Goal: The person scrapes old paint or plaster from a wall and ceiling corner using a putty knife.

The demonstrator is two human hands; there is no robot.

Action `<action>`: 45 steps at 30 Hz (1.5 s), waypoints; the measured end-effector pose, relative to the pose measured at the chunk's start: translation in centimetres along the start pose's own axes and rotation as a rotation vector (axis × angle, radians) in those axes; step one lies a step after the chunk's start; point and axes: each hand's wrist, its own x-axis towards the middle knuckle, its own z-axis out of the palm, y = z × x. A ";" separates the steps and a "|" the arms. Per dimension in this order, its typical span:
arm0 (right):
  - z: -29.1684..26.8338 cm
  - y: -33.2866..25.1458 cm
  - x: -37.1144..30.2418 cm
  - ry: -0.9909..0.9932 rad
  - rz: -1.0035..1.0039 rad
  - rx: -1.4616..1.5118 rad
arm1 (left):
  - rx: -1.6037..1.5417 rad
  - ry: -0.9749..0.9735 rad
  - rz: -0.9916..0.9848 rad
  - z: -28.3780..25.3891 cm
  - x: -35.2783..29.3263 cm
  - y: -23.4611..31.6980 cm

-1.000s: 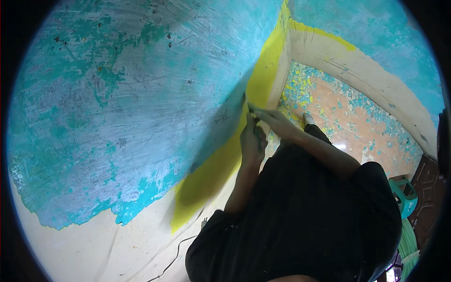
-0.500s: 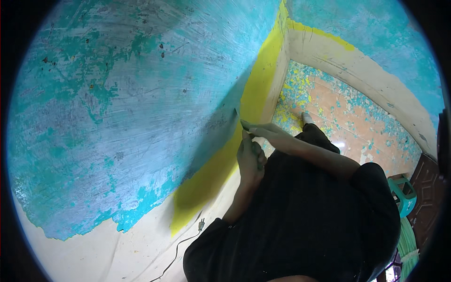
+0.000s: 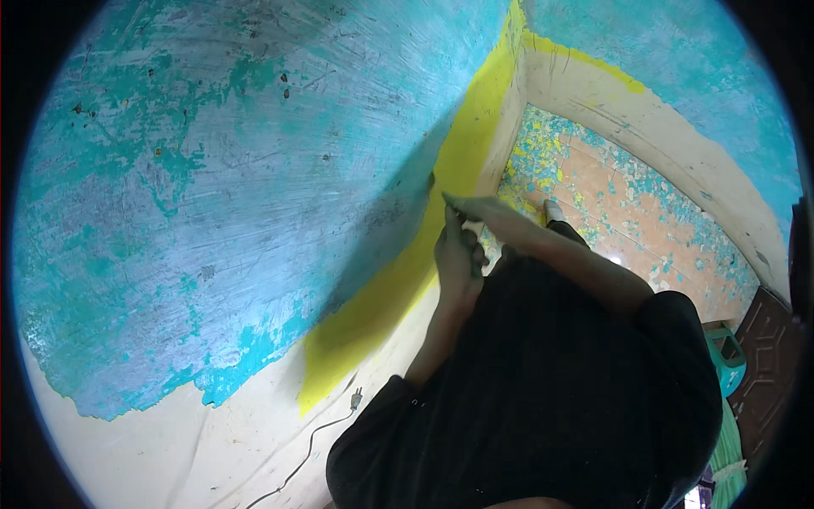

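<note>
My left hand (image 3: 459, 259) is closed in a fist around what looks like a scraper, held up against the lower wall; most of the tool is hidden by the fingers. From the right, my right hand (image 3: 496, 217) reaches across just above the left thumb, its fingers pressed together at the tool's upper end and slightly blurred. Both hands are in front of a yellow band (image 3: 469, 161) on the wall. To their left spreads the scuffed blue wall surface (image 3: 280, 195), with turquoise patches and scratches.
A pale strip (image 3: 577, 81) runs along the wall's foot. Paint flakes litter the tiled floor (image 3: 610, 191), where my foot (image 3: 554, 210) rests. A plug with a cord (image 3: 356, 399) lies at lower left. At right are a green stool (image 3: 727, 360), a green hose bundle (image 3: 729, 454) and a brown panelled door (image 3: 767, 356).
Both hands have shifted slightly upward along the yellow band, staying together. A thin pale blade edge that showed beyond the fingertips is no longer distinct.
</note>
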 end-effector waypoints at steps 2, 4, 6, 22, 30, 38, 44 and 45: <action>1.8 1.0 -1.1 -0.053 -0.099 -0.086 | 0.011 0.045 -0.015 -1.6 -2.9 0.3; 4.0 1.9 -1.7 -0.078 -0.164 0.001 | 0.043 0.081 -0.069 -3.0 -5.3 0.8; 5.5 1.5 -2.3 -0.116 -0.104 0.031 | 0.056 0.145 -0.082 -4.2 -6.7 1.2; 6.2 1.5 -1.0 -0.085 0.111 0.080 | -0.218 0.045 -0.206 -7.1 -6.2 3.3; 7.6 1.7 -0.8 -0.153 0.067 0.324 | -0.136 0.054 -0.176 -6.5 -7.3 5.1; 7.2 0.5 -2.5 -0.112 -0.008 0.339 | -0.085 0.150 -0.152 -3.6 -9.1 5.4; 8.2 -1.1 -2.5 -0.056 -0.142 0.162 | -0.149 0.025 -0.138 -4.3 -9.1 6.8; 7.6 -0.9 -2.0 -0.061 -0.066 0.201 | -0.155 0.028 -0.134 -4.2 -7.9 6.2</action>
